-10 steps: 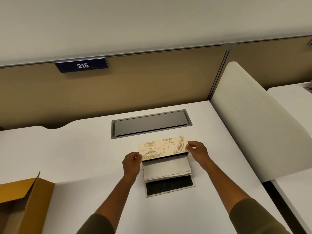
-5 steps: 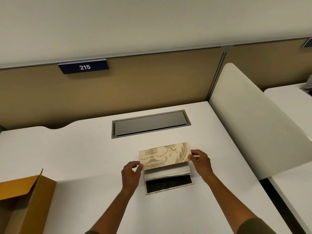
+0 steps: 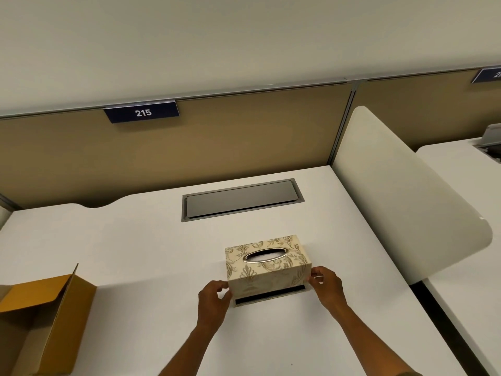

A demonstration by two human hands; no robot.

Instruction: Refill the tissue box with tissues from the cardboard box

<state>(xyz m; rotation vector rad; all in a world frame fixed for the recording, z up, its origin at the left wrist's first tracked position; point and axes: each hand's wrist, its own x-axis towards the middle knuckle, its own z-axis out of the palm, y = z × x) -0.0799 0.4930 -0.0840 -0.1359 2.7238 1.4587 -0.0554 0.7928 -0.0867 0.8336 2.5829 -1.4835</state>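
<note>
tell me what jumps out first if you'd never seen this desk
The patterned tissue box near the middle of the white desk, held at its ends by the left hand and right hand. Then the open cardboard box at the left edge, and the 215 sign on the partition.

Tissue box (image 3: 267, 264) mid-desk, cardboard box (image 3: 40, 318) at left edge.

We see the tissue box as a cream cover with gold floral print, upright, its oval metal-rimmed slot on top showing white tissue inside. The cover's near edge sits slightly raised, leaving a dark gap above the thin base plate along the near side. We see the cardboard box well apart to the left, plain brown, open, one flap standing up, partly cut off by the frame; its contents can't be made out.
</note>
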